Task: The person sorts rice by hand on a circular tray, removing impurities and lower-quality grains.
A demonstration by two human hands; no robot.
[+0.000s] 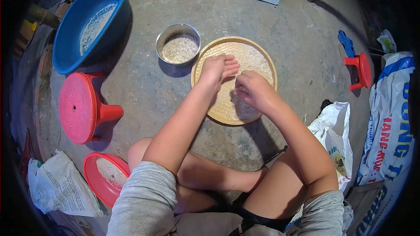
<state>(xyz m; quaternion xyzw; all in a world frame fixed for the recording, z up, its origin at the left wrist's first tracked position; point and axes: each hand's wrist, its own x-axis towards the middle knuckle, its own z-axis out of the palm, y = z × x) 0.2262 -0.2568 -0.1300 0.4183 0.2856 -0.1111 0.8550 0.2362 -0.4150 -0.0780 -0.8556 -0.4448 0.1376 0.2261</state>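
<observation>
A round woven winnowing tray (196, 77) lies on the floor in front of me, with pale grain spread over its far right and near parts. Above its left half is my left hand (219, 69), its fingers stretched out and the palm turned toward the right. My right hand (256, 89) hovers over the tray's right half with fingers curled in toward the thumb; whatever is between them is too small to make out. Just left of the tray stands a round metal pot (178, 43) with pale grain inside.
A large blue basin (65, 48) with grain leans at upper left. A red stool (76, 108) and a red basin (92, 175) are at left, beside a white sack (63, 185). On the right are an opened white bag (337, 122), a small red stool (364, 71) and printed sacks (389, 118).
</observation>
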